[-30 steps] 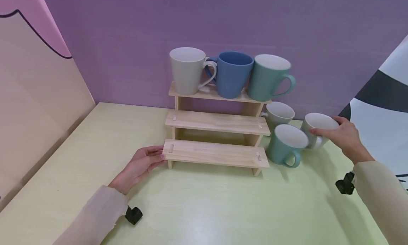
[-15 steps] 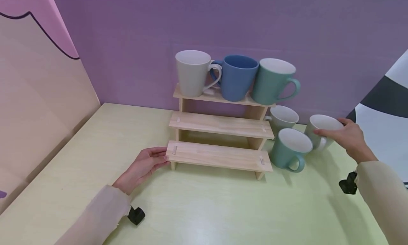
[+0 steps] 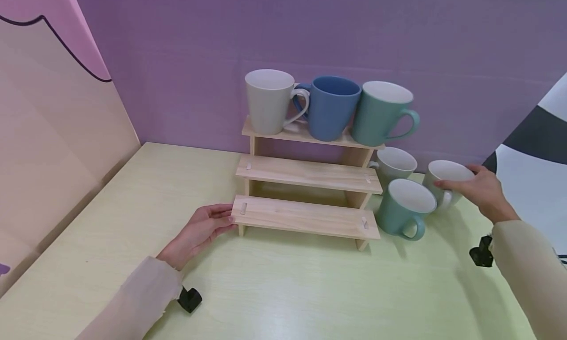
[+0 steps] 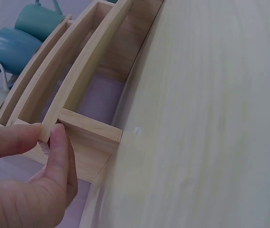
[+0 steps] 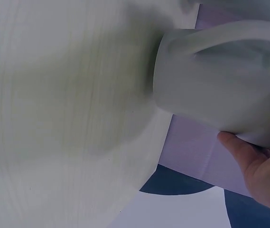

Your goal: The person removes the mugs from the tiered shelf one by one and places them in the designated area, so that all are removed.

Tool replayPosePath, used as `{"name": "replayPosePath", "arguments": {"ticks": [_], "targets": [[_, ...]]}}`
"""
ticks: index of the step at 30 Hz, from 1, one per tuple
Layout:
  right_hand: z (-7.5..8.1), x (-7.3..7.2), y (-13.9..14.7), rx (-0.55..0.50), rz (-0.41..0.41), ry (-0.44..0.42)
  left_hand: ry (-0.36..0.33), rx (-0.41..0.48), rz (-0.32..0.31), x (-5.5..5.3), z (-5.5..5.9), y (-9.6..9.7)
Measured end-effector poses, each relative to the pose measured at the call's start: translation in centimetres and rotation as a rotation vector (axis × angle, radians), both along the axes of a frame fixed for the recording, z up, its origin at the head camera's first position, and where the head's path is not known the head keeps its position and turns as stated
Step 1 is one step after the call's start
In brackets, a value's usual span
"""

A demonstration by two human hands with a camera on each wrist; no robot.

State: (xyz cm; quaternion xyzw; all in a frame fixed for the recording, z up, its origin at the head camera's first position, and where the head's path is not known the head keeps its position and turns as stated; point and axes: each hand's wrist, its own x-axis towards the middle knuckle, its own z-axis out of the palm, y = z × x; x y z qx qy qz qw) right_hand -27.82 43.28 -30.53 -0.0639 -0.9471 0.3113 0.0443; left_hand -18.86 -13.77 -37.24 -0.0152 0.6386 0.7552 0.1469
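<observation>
My left hand pinches the left end of the lowest board of a three-step wooden rack; thumb and fingers meet on the board's corner in the left wrist view. On the rack's top step stand a white mug, a blue mug and a teal mug in a row. To the right of the rack, my right hand holds another white mug by its rim. Its handle faces the front in the head view, and its base is at the table in the right wrist view.
A teal mug with a white inside stands beside the held mug, with a further white mug behind it, close to the rack's right side. A purple backdrop rises behind the pale wooden table.
The head view has shifted slightly, so the scene sits a little further right and lower. Both hands keep their grip on the rack and the white mug.
</observation>
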Motion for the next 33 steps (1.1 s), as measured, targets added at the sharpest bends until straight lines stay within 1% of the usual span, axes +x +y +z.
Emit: {"name": "replayPosePath", "arguments": {"ticks": [7,17,21,26,33], "targets": [[-0.2,-0.4,0.0,-0.023,-0.005,-0.012,0.008,0.002,-0.001,0.1,-0.1,0.0],[-0.6,-0.7,-0.2,-0.034,0.001,0.012,0.016,0.013,-0.012,0.1,-0.1,-0.1],[-0.8,-0.8,-0.1,-0.05,-0.002,0.003,0.018,0.015,-0.021,0.2,-0.2,-0.1],[-1.0,-0.9,-0.2,-0.057,-0.01,-0.005,0.016,0.026,-0.02,0.3,-0.3,-0.1],[-1.2,-0.6,0.0,-0.057,-0.006,-0.007,0.012,0.032,-0.025,0.1,-0.2,0.1]]}}
